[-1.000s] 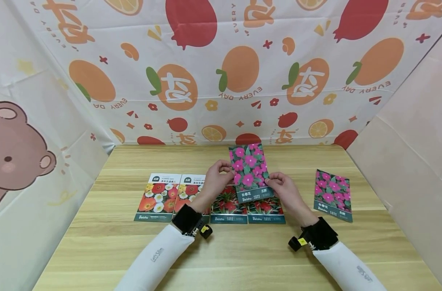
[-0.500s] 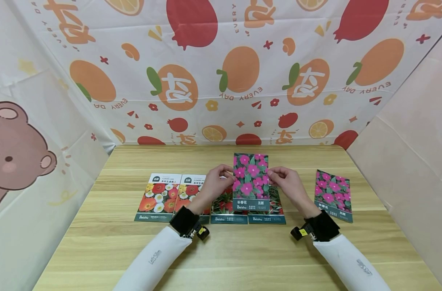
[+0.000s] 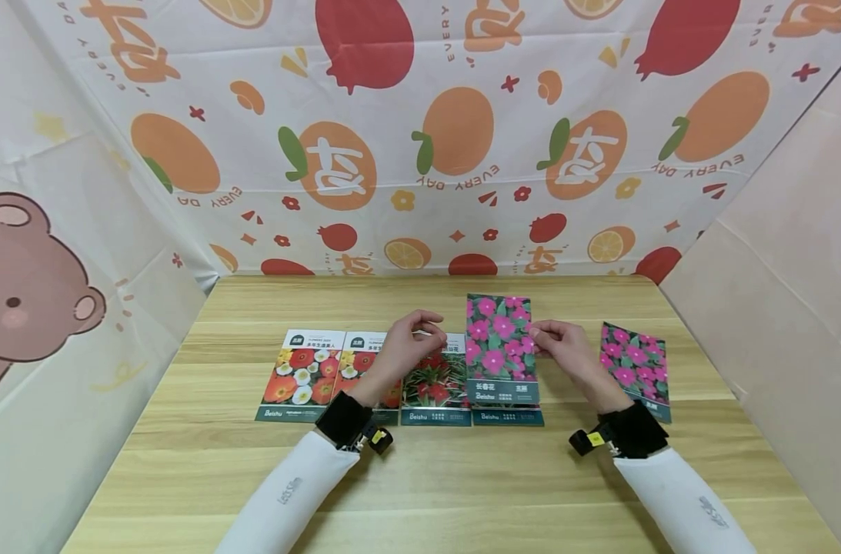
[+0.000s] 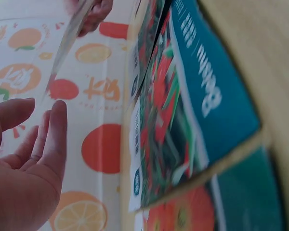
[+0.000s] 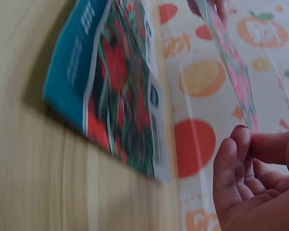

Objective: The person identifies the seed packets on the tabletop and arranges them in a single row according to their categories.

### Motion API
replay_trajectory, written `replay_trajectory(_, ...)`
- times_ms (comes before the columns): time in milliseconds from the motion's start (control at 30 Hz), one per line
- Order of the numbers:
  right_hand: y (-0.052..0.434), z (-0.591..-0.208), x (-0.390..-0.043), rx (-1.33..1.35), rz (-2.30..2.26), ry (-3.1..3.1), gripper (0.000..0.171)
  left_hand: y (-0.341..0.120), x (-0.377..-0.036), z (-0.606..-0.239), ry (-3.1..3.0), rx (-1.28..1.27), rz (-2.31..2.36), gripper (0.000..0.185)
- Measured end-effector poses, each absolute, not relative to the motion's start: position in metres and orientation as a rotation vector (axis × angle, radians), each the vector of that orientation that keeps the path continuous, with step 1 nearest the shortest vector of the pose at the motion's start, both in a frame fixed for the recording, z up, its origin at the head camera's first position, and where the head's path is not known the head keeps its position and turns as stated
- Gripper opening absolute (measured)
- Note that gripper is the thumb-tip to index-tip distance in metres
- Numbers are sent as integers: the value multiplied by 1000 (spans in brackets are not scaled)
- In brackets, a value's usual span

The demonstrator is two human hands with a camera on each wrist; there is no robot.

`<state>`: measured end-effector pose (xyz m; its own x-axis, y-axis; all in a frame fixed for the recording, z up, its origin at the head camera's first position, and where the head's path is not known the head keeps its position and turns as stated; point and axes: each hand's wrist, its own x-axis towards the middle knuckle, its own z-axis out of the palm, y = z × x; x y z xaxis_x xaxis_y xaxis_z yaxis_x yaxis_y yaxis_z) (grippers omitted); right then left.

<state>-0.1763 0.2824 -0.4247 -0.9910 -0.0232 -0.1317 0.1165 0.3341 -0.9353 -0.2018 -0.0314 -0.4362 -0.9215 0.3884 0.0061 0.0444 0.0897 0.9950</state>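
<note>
In the head view a seed packet with pink flowers [image 3: 501, 346] is held up over the rightmost red-flower seed packet [image 3: 508, 416], covering most of it. My right hand [image 3: 572, 355] pinches its right edge between thumb and fingers; the right wrist view shows the pinch, with the packet [image 5: 233, 67] nearly edge-on. My left hand [image 3: 404, 350] hovers over the other red-flower packet [image 3: 435, 388], apart from the pink one. In the left wrist view, a gap separates the thumb and fingers of that hand [image 4: 36, 159], and nothing lies between them.
Two poppy seed packets, the left one [image 3: 299, 377] and its neighbour [image 3: 354, 362], lie side by side at the row's left. Another pink-flower packet [image 3: 635, 365] lies slanted to the right. A fruit-patterned cloth [image 3: 392, 231] hangs behind the wooden table [image 3: 462, 492].
The pink-flower packet has straightened, then shifted right and lower. My left hand has let go of its left edge; my right hand keeps its hold and has moved right.
</note>
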Motion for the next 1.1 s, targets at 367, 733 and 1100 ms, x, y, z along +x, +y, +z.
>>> replay_trajectory(367,339,-426,-170,227,-1556,2595,49,-65,-207,-429,2165,442,1940,37)
replay_trajectory(733,373,-433,-164,225,-1401,2632,37,-91,-208,-428,2191,397,1958,38)
replay_trajectory(1100,389,-449,-162,232,-1260,2653,45,-99,-200,-420,2236,363,1931,40)
